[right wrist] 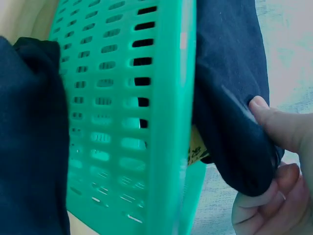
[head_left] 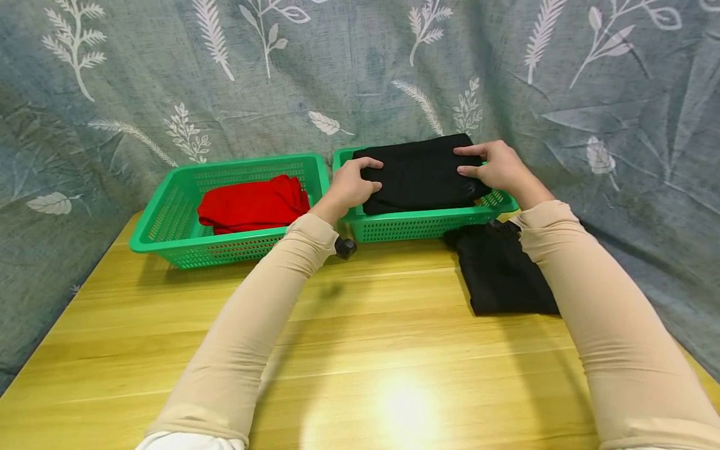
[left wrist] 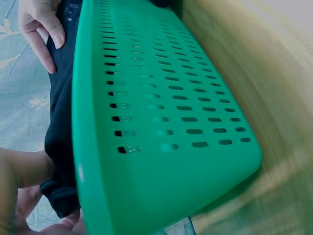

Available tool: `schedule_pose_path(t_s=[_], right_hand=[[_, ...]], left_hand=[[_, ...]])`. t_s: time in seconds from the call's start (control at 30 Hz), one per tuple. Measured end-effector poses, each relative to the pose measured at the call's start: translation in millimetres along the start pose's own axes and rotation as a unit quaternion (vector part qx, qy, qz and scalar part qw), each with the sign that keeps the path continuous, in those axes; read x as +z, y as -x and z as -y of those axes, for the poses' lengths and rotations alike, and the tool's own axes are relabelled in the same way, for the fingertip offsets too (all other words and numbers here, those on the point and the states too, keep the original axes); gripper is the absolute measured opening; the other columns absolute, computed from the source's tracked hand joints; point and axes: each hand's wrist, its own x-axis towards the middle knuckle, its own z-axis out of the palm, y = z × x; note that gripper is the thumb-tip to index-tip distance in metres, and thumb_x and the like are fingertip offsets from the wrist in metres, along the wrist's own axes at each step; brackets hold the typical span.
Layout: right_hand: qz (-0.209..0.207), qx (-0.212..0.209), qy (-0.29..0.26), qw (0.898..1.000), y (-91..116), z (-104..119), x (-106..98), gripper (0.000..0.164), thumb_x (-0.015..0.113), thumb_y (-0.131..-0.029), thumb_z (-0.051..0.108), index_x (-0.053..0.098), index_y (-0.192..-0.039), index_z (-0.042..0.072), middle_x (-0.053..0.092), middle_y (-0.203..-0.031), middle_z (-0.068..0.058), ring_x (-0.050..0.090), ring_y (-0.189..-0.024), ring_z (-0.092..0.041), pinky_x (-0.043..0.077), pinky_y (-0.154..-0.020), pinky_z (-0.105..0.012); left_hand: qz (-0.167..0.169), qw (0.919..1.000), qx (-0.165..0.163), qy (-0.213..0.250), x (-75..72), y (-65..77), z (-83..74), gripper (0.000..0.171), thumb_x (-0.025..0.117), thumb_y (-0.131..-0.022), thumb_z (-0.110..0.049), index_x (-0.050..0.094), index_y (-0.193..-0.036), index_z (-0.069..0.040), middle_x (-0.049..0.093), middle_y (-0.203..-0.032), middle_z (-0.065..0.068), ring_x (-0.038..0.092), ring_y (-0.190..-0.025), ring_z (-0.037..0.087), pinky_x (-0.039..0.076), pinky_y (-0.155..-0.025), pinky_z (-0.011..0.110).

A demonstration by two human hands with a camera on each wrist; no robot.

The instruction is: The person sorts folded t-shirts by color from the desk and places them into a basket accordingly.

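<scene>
Both hands hold a folded black garment [head_left: 422, 175] at the top of the right-hand green basket [head_left: 416, 230]. My left hand [head_left: 350, 186] pinches its left end, thumb on top. At the opposite end my right hand [head_left: 497, 165] pinches the cloth; in the right wrist view the thumb presses on top, with curled fingers [right wrist: 261, 208] beneath the rounded fold. A small pale print marks the garment's near right corner. How far the cloth sits below the basket's rim is partly hidden.
Left of it, another green basket [head_left: 169, 247] contains folded red cloth [head_left: 250, 203]. A second folded black cloth [head_left: 500, 275] lies on the wooden table [head_left: 365, 350], partly under my right forearm. Behind the baskets hangs a leaf-patterned grey-blue curtain [head_left: 349, 69]. Printed brown material [right wrist: 197, 147] shows inside the right basket.
</scene>
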Motion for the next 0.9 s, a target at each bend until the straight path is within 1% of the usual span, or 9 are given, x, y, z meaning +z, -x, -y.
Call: schedule_pose_path(t_s=[0.13,0.23,0.3,0.4,0.47,0.53,0.63,0.8,0.9], right_hand=[[0.002,0.006,0.015,1.000,0.0,-3.4,3.5,0.053,0.064,-0.110,0.026,0.052,-0.161,0.018,0.036,-0.169,-0.031,0.036,-0.154,-0.051,0.038,-0.119,-0.063],[0.002,0.010,0.026,1.000,1.5,-6.2,4.9,0.051,0.063,-0.111,0.023,0.053,-0.160,0.015,0.047,-0.160,-0.033,0.040,-0.149,-0.052,0.042,-0.108,-0.061],[0.000,0.011,0.030,1.000,3.7,-7.3,4.6,0.048,0.062,-0.111,0.021,0.055,-0.158,0.013,0.053,-0.154,-0.033,0.044,-0.144,-0.052,0.043,-0.100,-0.058],[-0.006,0.014,0.026,1.000,6.9,-8.9,2.4,0.044,0.061,-0.111,0.018,0.059,-0.154,0.011,0.059,-0.148,-0.032,0.052,-0.136,-0.051,0.047,-0.089,-0.051],[-0.007,0.012,0.020,1.000,5.3,-5.0,4.1,0.043,0.062,-0.110,0.019,0.061,-0.152,0.010,0.061,-0.146,-0.031,0.060,-0.125,-0.047,0.047,-0.080,-0.044],[-0.005,0.009,0.016,1.000,3.1,-1.3,5.6,0.042,0.064,-0.110,0.020,0.062,-0.150,0.011,0.063,-0.144,-0.030,0.070,-0.108,-0.038,0.048,-0.075,-0.040],[0.005,0.001,0.005,1.000,0.2,2.8,7.9,0.042,0.065,-0.109,0.024,0.063,-0.149,0.011,0.065,-0.142,-0.028,0.073,-0.084,-0.020,0.052,-0.077,-0.038],[0.035,0.001,0.002,0.999,6.1,-2.7,3.1,0.047,0.064,-0.110,0.028,0.060,-0.152,0.009,0.061,-0.145,-0.030,0.071,-0.077,-0.006,0.058,-0.084,-0.046],[0.052,0.007,0.005,0.999,12.7,-8.0,-4.7,0.051,0.063,-0.110,0.031,0.055,-0.155,0.008,0.055,-0.150,-0.033,0.072,-0.080,-0.008,0.060,-0.084,-0.047]], left_hand=[[-0.007,0.9996,-0.005,-0.025,5.0,-2.7,3.2,0.048,0.067,-0.106,-0.009,0.061,-0.152,-0.022,0.045,-0.168,0.009,0.056,-0.103,0.023,0.043,-0.079,0.033],[-0.012,0.9975,-0.012,-0.068,7.6,-5.4,4.7,0.050,0.064,-0.105,-0.004,0.061,-0.152,-0.021,0.045,-0.168,0.011,0.045,-0.085,0.022,0.039,-0.067,0.031],[-0.014,0.9943,-0.013,-0.105,8.5,-6.5,4.0,0.053,0.059,-0.104,0.002,0.062,-0.151,-0.020,0.044,-0.169,0.012,0.051,-0.093,0.024,0.033,-0.061,0.030],[-0.015,0.9880,-0.004,-0.154,8.9,-6.4,0.2,0.058,0.053,-0.098,0.007,0.064,-0.149,-0.018,0.047,-0.167,0.012,0.053,-0.125,0.029,0.028,-0.059,0.030],[-0.015,0.9870,0.001,-0.160,4.7,-2.9,-0.1,0.056,0.053,-0.098,0.007,0.065,-0.147,-0.017,0.048,-0.167,0.010,0.054,-0.122,0.029,0.029,-0.061,0.031],[-0.011,0.9881,0.004,-0.154,1.2,1.3,-0.1,0.050,0.056,-0.101,0.003,0.066,-0.146,-0.017,0.058,-0.156,0.016,0.054,-0.100,0.027,0.032,-0.063,0.031],[-0.012,0.9895,0.007,-0.144,-1.3,7.8,1.2,0.041,0.063,-0.105,-0.005,0.067,-0.143,-0.017,0.066,-0.141,0.016,0.051,-0.086,0.021,0.042,-0.071,0.033],[0.010,0.9903,0.033,-0.135,4.7,16.0,-0.3,0.036,0.069,-0.105,-0.013,0.068,-0.141,-0.017,0.076,-0.125,0.011,0.069,-0.116,0.026,0.056,-0.097,0.042],[0.033,0.9916,0.051,-0.114,8.1,21.0,-3.9,0.036,0.069,-0.106,-0.015,0.067,-0.142,-0.017,0.079,-0.121,0.011,0.070,-0.116,0.027,0.056,-0.102,0.044]])
